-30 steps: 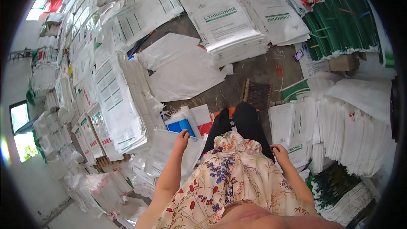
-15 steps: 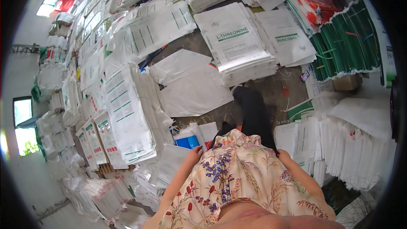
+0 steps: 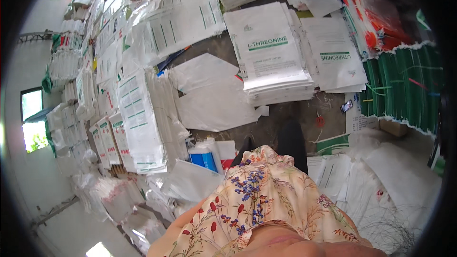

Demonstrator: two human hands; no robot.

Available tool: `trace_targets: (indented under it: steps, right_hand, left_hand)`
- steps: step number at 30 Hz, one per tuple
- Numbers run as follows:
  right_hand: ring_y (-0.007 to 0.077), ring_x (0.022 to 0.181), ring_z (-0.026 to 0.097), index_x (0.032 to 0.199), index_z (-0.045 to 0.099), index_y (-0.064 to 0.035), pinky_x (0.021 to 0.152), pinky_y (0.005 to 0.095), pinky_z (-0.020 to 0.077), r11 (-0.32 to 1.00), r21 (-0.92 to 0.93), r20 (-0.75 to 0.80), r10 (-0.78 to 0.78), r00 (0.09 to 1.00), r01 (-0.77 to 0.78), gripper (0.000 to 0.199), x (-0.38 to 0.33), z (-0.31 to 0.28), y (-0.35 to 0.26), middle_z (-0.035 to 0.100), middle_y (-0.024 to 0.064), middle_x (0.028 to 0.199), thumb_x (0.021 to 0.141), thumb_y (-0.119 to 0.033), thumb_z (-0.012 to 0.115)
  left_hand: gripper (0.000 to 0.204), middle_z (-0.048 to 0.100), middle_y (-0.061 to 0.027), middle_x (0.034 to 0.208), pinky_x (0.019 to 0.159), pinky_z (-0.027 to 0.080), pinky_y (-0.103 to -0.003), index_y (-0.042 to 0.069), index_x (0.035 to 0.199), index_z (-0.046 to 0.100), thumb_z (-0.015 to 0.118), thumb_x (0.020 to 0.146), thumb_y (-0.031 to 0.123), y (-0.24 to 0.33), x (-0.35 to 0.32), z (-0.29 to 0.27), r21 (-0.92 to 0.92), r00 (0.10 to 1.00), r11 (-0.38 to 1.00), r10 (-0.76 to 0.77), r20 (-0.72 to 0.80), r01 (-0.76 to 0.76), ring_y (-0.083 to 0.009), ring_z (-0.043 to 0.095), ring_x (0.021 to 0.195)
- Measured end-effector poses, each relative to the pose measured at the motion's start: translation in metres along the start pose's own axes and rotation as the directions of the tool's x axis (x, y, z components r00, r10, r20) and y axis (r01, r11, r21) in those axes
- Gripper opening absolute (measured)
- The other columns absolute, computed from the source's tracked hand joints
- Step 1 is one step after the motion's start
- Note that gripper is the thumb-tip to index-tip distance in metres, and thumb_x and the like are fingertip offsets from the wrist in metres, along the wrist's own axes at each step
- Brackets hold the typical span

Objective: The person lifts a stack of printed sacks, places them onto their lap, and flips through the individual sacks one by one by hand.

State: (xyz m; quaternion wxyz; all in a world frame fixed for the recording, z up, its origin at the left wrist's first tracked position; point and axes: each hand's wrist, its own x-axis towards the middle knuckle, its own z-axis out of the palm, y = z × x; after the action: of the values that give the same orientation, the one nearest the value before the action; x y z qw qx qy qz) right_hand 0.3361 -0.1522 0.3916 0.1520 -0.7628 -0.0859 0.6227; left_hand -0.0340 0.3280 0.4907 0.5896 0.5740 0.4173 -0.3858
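Observation:
Neither of my hands shows; only bits of my upper arms appear beside the flowered blouse [image 3: 257,195], and the rest is hidden behind it. In front of my legs lies a thick stack of white printed sacks [image 3: 266,47] with green lettering. A second pile of white sacks [image 3: 333,57] sits against its right side. To the left of that stack, two pale blank sheets [image 3: 214,100] lie flat on the dark floor. By my left leg is a blue and white package [image 3: 203,160]. A phone [image 3: 346,106] and a small red thing [image 3: 320,122] lie right of the stack.
Tall stacks of white sacks [image 3: 140,123] stand on the left, with more piles behind. On the right are bundled green sacks [image 3: 404,83], orange-red bags [image 3: 381,21] and loose white sheeting [image 3: 404,166]. A window [image 3: 33,119] is in the left wall.
Both hands, earlier at my sides by the blouse hem, have gone out of view. My legs have shifted, the right foot drawing back from the sack stack, and the view has turned slightly.

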Motion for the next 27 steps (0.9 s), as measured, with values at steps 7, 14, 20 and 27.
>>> trace_targets:
  steps: [7, 14, 20, 27]
  right_hand:
    - [0.0452, 0.107, 0.07, 0.118, 0.073, -0.0041, 0.092, 0.0496, 0.0554, 0.995, 0.063, -0.038, 0.085, 0.996, -0.083, 0.032, -0.001, -0.132, 0.003, 0.074, 0.0267, 0.113, 0.095, -0.025, 0.064]
    - [0.0456, 0.105, 0.07, 0.116, 0.073, -0.0035, 0.091, 0.0508, 0.0551, 0.996, 0.03, -0.066, 0.085, 0.994, -0.083, 0.031, 0.01, -0.201, -0.007, 0.073, 0.0269, 0.112, 0.096, -0.025, 0.064]
    - [0.046, 0.103, 0.07, 0.115, 0.072, -0.003, 0.09, 0.0518, 0.0549, 0.999, 0.009, -0.11, 0.044, 0.993, -0.043, 0.03, 0.018, -0.213, -0.045, 0.073, 0.027, 0.11, 0.097, -0.025, 0.063]
    - [0.0464, 0.101, 0.069, 0.113, 0.072, -0.0024, 0.088, 0.053, 0.0546, 0.999, 0.034, -0.101, -0.004, 0.995, 0.008, 0.03, 0.01, -0.201, -0.117, 0.073, 0.0272, 0.109, 0.098, -0.026, 0.062]
  left_hand:
    - [0.057, 0.067, -0.0127, 0.145, 0.11, 0.049, -0.038, 0.001, 0.15, 0.056, 0.07, 0.103, 0.031, 0.109, -0.031, 0.054, -0.072, 0.975, 0.987, -0.129, 0.18, 0.144, -0.0238, 0.062, 0.131]
    - [0.058, 0.066, -0.0119, 0.146, 0.112, 0.047, -0.038, 0.001, 0.15, 0.057, 0.072, 0.102, 0.031, 0.163, -0.042, 0.073, -0.1, 0.923, 0.977, -0.14, 0.357, 0.187, -0.0227, 0.06, 0.132]
    - [0.059, 0.066, -0.0112, 0.147, 0.113, 0.045, -0.038, 0.001, 0.15, 0.057, 0.073, 0.101, 0.031, 0.167, -0.057, 0.073, -0.128, 0.864, 0.977, -0.087, 0.496, 0.172, -0.0219, 0.058, 0.133]
    - [0.061, 0.065, -0.0104, 0.148, 0.115, 0.043, -0.038, 0.001, 0.15, 0.057, 0.074, 0.1, 0.032, 0.145, -0.079, 0.062, -0.208, 0.756, 0.958, -0.013, 0.655, 0.197, -0.0208, 0.056, 0.134]
